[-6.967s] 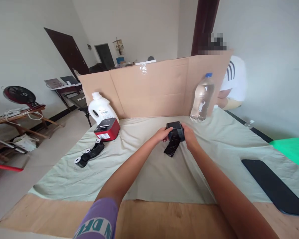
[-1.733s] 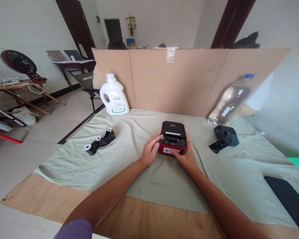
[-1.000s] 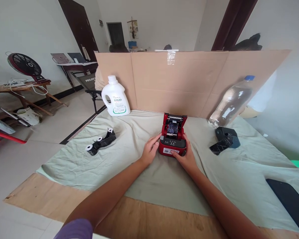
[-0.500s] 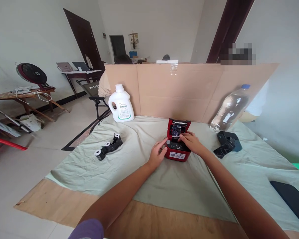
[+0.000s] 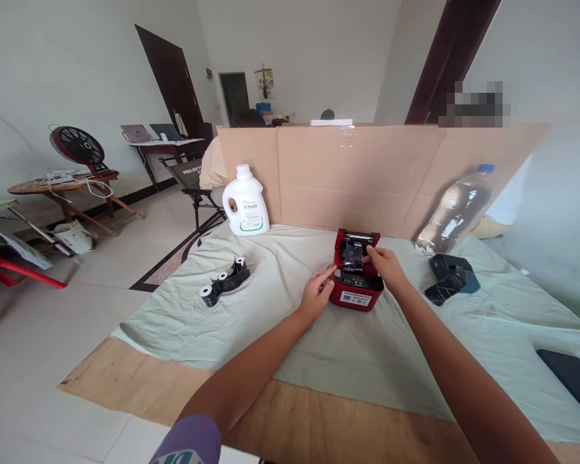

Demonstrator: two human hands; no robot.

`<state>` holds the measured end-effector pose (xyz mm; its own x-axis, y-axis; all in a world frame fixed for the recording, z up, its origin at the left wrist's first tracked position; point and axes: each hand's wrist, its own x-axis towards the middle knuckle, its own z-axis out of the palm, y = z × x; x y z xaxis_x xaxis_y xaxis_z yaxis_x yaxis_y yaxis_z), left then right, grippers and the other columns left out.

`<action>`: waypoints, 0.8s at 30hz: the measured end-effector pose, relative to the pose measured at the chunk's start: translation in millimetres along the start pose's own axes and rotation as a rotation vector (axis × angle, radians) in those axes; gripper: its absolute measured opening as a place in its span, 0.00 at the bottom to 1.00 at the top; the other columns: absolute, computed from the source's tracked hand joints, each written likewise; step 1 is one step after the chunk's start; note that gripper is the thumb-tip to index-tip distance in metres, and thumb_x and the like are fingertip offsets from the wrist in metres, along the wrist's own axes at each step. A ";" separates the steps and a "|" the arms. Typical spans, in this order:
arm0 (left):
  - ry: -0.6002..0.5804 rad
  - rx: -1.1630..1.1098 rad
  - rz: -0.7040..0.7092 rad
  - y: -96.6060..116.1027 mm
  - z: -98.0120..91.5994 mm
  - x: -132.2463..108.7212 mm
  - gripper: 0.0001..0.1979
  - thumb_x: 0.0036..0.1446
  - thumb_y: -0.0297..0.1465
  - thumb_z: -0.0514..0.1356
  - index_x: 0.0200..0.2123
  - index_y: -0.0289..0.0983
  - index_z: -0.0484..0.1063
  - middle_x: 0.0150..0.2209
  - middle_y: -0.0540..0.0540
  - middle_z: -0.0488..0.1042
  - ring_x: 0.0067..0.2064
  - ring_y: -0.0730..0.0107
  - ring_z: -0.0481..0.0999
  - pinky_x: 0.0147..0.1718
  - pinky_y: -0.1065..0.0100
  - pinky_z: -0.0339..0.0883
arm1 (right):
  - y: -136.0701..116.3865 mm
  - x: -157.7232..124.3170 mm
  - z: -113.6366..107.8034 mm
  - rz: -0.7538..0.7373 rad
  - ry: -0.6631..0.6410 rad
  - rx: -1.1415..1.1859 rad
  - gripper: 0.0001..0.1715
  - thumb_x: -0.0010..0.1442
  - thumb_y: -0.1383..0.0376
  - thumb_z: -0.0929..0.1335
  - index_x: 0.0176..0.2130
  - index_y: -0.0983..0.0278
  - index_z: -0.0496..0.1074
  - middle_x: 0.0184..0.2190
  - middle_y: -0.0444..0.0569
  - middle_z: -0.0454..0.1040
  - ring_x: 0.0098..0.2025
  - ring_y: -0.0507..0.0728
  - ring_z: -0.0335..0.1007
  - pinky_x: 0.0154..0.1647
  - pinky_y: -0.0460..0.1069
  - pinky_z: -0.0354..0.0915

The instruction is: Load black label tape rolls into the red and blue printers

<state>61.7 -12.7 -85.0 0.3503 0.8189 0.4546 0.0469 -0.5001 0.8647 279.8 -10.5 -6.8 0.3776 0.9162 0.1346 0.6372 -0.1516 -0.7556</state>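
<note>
A small red receipt printer stands on the cloth with its lid raised. Inside it shows a dark, shiny roll-like piece; its exact kind is unclear. My left hand rests against the printer's left side, index finger stretched to its edge and fingers apart. At the right side of the opening is my right hand, thumb and fingertips drawn together beside the dark piece; what they pinch is hidden. Several white paper rolls in black wrapping lie to the left.
A white detergent jug and a large clear bottle stand before a cardboard screen. Right of the printer lie a dark box-like object with crumpled black wrapping. A black flat device lies at the right edge.
My right hand has shifted up and to the right within the printer's opening, uncovering more of the dark piece. My left hand stays at the printer's side. The camera view has turned slightly left.
</note>
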 end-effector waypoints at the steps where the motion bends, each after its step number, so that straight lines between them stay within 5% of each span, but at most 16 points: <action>1: -0.002 -0.004 0.003 -0.1 -0.3 0.0 0.23 0.65 0.33 0.53 0.62 0.39 0.69 0.51 0.40 0.74 0.50 0.62 0.74 0.48 0.61 0.72 | 3.7 -0.4 -3.9 -0.018 0.033 0.038 0.31 0.65 0.49 0.55 0.27 0.64 0.73 0.32 0.55 0.80 0.37 0.59 0.73 0.41 0.51 0.67; 7: 0.001 0.013 0.022 -1.2 -0.9 0.2 0.23 0.65 0.33 0.53 0.62 0.38 0.68 0.49 0.40 0.75 0.48 0.62 0.74 0.49 0.61 0.71 | -3.2 -7.0 -19.5 -0.203 0.043 -0.158 0.26 0.64 0.52 0.60 0.25 0.63 0.74 0.29 0.53 0.80 0.33 0.59 0.73 0.38 0.51 0.64; 12: -0.004 0.036 0.031 -2.9 -0.6 0.9 0.23 0.64 0.32 0.53 0.62 0.39 0.68 0.49 0.41 0.75 0.48 0.62 0.74 0.49 0.60 0.71 | -31.6 4.9 -9.7 -0.279 -0.387 -0.655 0.15 0.58 0.70 0.65 0.40 0.63 0.80 0.42 0.53 0.81 0.45 0.61 0.75 0.43 0.51 0.65; 16: -0.006 0.044 0.023 -1.9 -0.8 1.2 0.24 0.64 0.31 0.53 0.62 0.39 0.68 0.48 0.41 0.76 0.46 0.62 0.75 0.49 0.60 0.71 | -47.6 22.2 6.4 -0.179 -0.598 -0.781 0.15 0.46 0.76 0.68 0.33 0.64 0.81 0.29 0.54 0.80 0.33 0.62 0.77 0.34 0.52 0.66; 19: -0.013 0.048 0.018 -0.8 -0.7 1.0 0.24 0.64 0.31 0.53 0.62 0.39 0.69 0.46 0.41 0.77 0.44 0.63 0.74 0.47 0.61 0.71 | -54.8 30.1 15.6 -0.149 -0.634 -0.857 0.11 0.45 0.76 0.69 0.30 0.67 0.80 0.25 0.56 0.78 0.30 0.64 0.76 0.33 0.54 0.67; 24: -0.024 0.065 -0.017 -3.4 -0.3 0.5 0.24 0.64 0.33 0.54 0.63 0.41 0.68 0.40 0.44 0.76 0.41 0.66 0.73 0.45 0.64 0.72 | -56.8 30.7 13.6 -0.231 -0.609 -0.900 0.07 0.47 0.71 0.71 0.32 0.70 0.78 0.34 0.61 0.79 0.41 0.68 0.76 0.39 0.53 0.67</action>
<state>61.4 -10.5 -87.6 0.3715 0.8210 0.4336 0.1138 -0.5037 0.8563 246.0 31.3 31.6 -0.0488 0.9487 -0.3124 0.9981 0.0584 0.0216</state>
